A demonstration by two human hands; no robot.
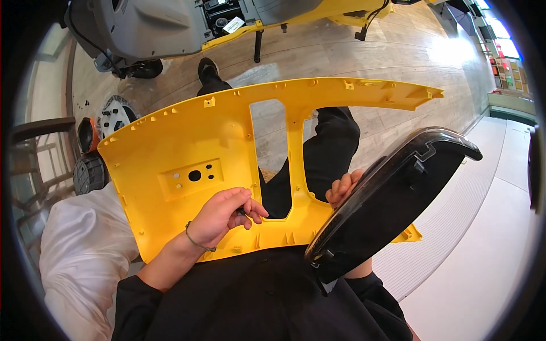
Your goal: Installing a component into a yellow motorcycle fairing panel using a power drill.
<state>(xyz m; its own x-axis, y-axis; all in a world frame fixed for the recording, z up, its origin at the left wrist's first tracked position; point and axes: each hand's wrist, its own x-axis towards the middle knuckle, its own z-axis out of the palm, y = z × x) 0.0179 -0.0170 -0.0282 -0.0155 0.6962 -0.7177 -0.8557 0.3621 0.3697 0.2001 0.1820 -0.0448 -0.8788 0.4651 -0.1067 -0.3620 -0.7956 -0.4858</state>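
A large yellow body panel [187, 136] lies across my lap, its inner side with clips and ribs facing up. There are two big cutouts in it and a recess with several holes on its left. Over the panel's near edge is my left hand [227, 211], fingers curled round a small black piece too hidden to name. My right hand [343, 188] grips the far edge of a long curved black lamp unit [392, 204] with a clear rim. The lamp unit is tilted above the panel's right part, and hides most of that hand's palm and wrist.
A yellow and grey scooter [165, 28] stands ahead on the wood-look floor [318, 51]. At the left are a white cloth-like cover [85, 256], an orange round part [87, 135] and a white part in clear wrap [114, 116]. A white ribbed surface [449, 210] runs along the right.
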